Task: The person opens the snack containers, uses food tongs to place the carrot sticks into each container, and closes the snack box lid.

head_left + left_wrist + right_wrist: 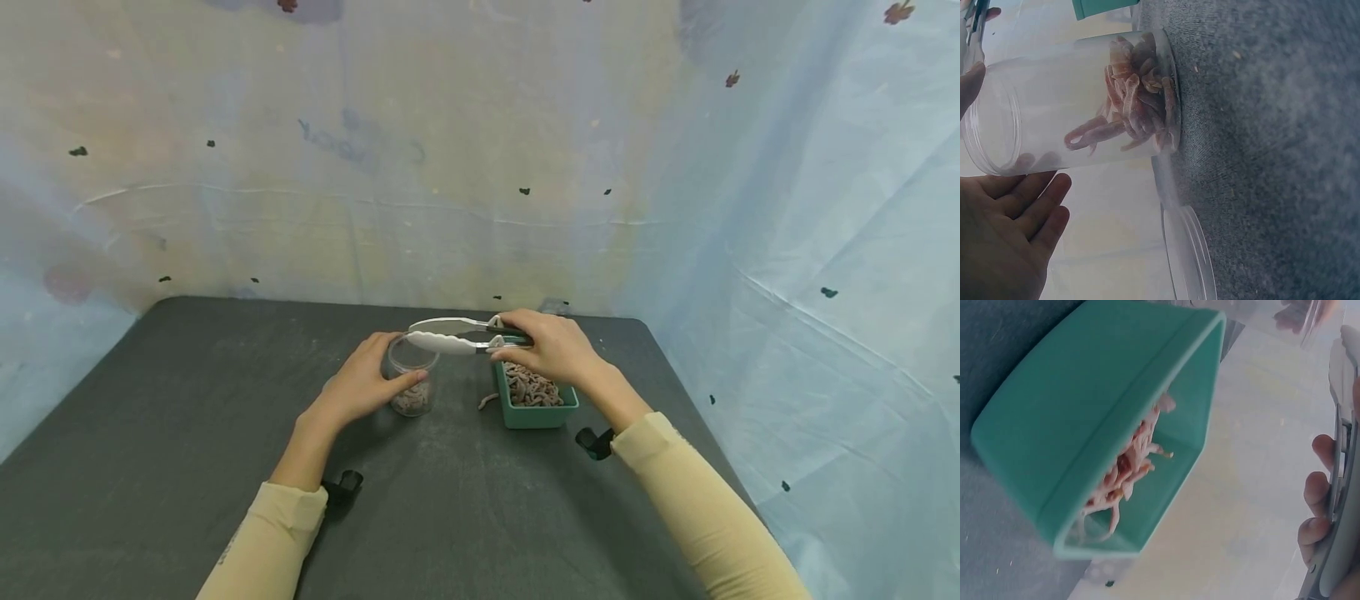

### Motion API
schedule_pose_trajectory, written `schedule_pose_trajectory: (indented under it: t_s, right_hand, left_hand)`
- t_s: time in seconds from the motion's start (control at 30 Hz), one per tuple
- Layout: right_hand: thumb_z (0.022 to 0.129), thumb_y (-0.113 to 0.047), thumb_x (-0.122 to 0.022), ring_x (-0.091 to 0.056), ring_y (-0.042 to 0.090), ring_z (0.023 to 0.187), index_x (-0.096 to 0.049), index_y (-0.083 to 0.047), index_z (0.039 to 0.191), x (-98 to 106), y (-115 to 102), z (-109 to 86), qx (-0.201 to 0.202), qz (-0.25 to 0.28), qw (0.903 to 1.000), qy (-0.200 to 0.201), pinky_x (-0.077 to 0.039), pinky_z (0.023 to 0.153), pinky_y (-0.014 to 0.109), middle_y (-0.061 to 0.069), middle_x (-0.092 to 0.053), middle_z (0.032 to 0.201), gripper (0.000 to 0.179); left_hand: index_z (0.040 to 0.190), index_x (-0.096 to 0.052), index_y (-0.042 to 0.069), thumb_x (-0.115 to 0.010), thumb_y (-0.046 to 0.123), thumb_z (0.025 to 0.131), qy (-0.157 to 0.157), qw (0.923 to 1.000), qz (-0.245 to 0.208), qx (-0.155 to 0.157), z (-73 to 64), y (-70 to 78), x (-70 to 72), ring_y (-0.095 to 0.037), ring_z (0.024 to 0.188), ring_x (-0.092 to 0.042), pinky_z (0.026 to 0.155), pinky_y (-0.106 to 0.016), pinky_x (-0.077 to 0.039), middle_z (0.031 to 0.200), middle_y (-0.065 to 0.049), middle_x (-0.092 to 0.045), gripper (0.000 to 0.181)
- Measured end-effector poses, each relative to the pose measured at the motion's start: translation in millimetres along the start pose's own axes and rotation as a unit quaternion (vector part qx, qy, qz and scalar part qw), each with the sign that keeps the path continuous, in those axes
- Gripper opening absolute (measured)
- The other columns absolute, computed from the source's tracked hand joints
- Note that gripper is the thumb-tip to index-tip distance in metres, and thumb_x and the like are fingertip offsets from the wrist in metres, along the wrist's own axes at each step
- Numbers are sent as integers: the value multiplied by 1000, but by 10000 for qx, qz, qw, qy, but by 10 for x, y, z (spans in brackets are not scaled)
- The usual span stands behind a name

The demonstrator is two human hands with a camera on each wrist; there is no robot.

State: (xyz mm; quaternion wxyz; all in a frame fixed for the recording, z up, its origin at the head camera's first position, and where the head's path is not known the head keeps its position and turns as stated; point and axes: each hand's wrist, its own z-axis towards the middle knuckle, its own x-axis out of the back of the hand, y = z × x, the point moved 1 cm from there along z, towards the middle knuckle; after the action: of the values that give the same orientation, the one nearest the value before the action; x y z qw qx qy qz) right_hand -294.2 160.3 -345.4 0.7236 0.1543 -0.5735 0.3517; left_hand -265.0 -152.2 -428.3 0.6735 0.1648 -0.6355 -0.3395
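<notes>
My left hand [358, 382] grips a clear plastic jar [411, 371] near its open rim, thumb on one side and fingers on the other. Short, curled brownish-pink strips [1138, 94] lie in the bottom of the upright jar. With my right hand [551, 343] I hold a pair of tongs [448, 342]; their pale scalloped tips are spread apart and overlap the jar's mouth in the head view. Nothing shows between the tips. Below the right hand stands a green tub [536, 418] heaped with more strips [528, 385].
One loose strip [488, 401] lies on the dark table [450, 500] left of the tub. A clear round lid [1190, 256] is beside the jar in the left wrist view. A pale plastic sheet [450, 150] hangs behind the table and along its right side.
</notes>
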Motion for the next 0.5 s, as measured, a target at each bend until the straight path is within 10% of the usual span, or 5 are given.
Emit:
schedule_pose_trajectory:
  t_s: [0.5]
  right_hand:
    - [94,-41,-78,-68,23,88,-63,-11,141,253,364,-328,-336,-136,9993,-108,-55,72,46,8,-71,124,58]
  left_hand:
    - [158,-38,7,-67,68,92,50,10000,-32,-66,1,-17,0,-43,146,-38,111,-67,-39,159,-20,-38,94]
